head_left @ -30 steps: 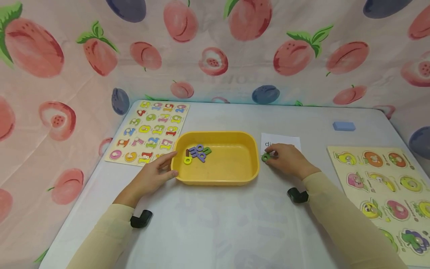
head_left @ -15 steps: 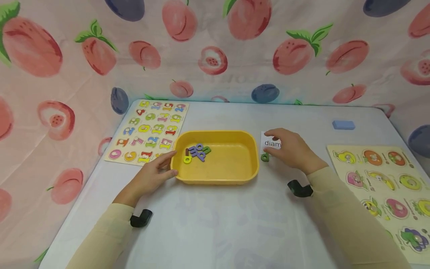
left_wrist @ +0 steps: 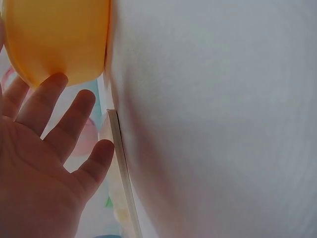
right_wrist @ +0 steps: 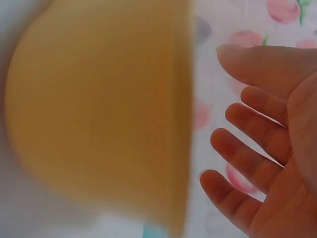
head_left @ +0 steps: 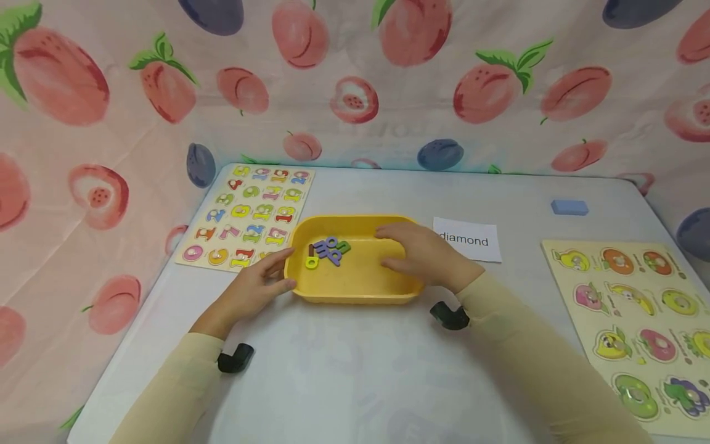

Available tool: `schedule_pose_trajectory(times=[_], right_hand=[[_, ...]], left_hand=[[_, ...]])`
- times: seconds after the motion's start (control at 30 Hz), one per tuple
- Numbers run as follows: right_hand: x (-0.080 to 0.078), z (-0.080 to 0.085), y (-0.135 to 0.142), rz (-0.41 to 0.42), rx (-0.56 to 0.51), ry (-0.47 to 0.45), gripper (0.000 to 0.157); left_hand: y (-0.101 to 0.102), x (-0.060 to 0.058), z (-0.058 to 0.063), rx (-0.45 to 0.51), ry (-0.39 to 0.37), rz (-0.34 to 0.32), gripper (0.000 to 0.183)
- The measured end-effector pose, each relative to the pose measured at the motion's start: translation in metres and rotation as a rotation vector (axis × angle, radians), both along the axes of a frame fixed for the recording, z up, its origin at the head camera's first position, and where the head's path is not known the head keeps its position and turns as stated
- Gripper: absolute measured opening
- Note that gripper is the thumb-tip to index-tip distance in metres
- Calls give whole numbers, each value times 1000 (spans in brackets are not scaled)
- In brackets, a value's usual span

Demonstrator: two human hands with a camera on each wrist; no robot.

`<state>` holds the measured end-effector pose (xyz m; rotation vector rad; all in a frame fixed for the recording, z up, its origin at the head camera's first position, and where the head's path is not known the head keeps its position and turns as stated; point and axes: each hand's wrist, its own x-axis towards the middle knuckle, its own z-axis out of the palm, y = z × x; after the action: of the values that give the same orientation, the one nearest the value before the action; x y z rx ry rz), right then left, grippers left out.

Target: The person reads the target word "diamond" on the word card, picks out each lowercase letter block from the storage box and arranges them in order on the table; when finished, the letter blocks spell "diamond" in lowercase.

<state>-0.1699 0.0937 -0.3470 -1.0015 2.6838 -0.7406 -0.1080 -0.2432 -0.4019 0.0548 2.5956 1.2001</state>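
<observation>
A yellow plastic tray point(head_left: 377, 280) stands on the table with several colored toy letters in its left half. Among them are a yellow letter point(head_left: 312, 263), a green letter n point(head_left: 343, 247) and a purple letter point(head_left: 334, 258). My left hand point(head_left: 249, 293) rests its fingers against the tray's left end; the left wrist view shows them spread, touching the tray wall point(left_wrist: 59, 39). Above the tray's right end hovers my right hand point(head_left: 424, 253), its fingers apart and holding nothing. A white card point(head_left: 471, 240) reading "diamond" lies to the right, its left part hidden by that hand.
A number puzzle board point(head_left: 244, 216) lies at the back left, close to the tray. On the right is a fruit puzzle board point(head_left: 627, 327), with a blue block point(head_left: 569, 207) behind it. A fruit-print cloth point(head_left: 355, 61) hangs behind the table.
My right hand let go of a green letter beside the card, then moved left over the tray. That letter is now hidden from view. My left hand has stayed at the tray.
</observation>
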Motion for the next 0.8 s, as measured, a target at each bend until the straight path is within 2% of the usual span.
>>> schedule_pose_trajectory(times=[0.2, 0.37, 0.67, 0.8], right_hand=[[0, -8, -39, 54, 58, -37, 49], [-2, -18, -63, 75, 81, -56, 48], [-6, -29, -96, 86, 143, -129, 46], [-8, -32, -107, 101, 184, -134, 49]], left_hand=[[-1, -2, -3, 17, -13, 3, 72], [2, -2, 0, 17, -8, 3, 71], [1, 1, 2, -1, -4, -2, 70], [0, 1, 1, 7, 5, -2, 70]])
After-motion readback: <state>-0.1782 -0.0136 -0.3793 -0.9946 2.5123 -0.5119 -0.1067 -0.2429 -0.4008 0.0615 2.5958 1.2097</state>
